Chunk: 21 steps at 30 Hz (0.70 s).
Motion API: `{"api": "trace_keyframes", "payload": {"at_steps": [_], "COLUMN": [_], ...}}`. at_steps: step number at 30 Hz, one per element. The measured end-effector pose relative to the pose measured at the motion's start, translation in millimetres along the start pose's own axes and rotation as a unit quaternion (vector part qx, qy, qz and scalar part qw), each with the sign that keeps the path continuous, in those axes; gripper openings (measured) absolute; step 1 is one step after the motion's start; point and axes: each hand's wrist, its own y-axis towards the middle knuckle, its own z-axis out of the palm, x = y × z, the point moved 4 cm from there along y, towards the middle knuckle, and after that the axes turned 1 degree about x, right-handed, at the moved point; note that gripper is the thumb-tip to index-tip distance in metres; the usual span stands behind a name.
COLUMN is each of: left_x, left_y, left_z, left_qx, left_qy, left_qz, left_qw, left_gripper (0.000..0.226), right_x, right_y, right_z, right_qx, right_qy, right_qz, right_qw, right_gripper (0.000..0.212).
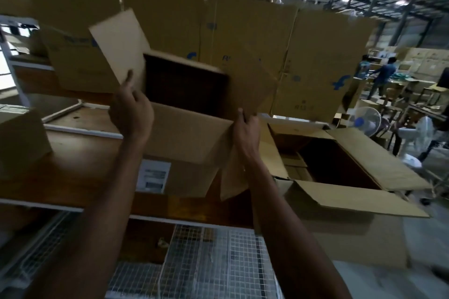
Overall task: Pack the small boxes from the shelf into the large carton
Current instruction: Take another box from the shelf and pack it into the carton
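Both hands, left hand (131, 114) and right hand (245, 131), grip an open box (184, 138) off the shelf (80, 160); the large carton (352, 165), right, looks barely filled.

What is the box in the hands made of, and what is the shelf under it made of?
The open box looks like plain brown corrugated cardboard: matte, with creased fold-out flaps and a white paper label stuck on its side. The shelf looks like dark brown wood or laminate board with a slight sheen, edged in white, probably painted metal; the blur leaves that open.
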Motion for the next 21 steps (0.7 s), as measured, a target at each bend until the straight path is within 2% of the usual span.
{"api": "trace_keyframes", "payload": {"at_steps": [5, 10, 15, 18, 21], "left_x": [-125, -220, -264, -270, -266], "left_y": [-30, -83, -131, -160, -192], "left_z": [0, 30, 89, 124, 151], "left_qx": [-0.042, 0.016, 0.120, 0.198, 0.239], "left_qy": [-0.154, -0.285, -0.359, -0.365, -0.373], "left_qz": [0.104, 0.176, 0.119, 0.062, 0.043], "left_qw": [0.982, 0.942, 0.918, 0.907, 0.895], "left_gripper": [0.057, 0.054, 0.058, 0.062, 0.065], "right_x": [56, 93, 88, 75, 55], "right_y": [18, 28, 29, 26, 28], "right_z": [-113, -231, -323, -358, -388], "right_qx": [-0.036, -0.118, -0.204, -0.247, -0.270], "right_qy": [0.074, 0.064, 0.022, -0.002, -0.045], "right_qz": [-0.091, -0.166, -0.184, -0.176, -0.165], "right_qw": [0.992, 0.977, 0.961, 0.953, 0.948], "right_gripper": [0.037, 0.035, 0.038, 0.036, 0.042]}}
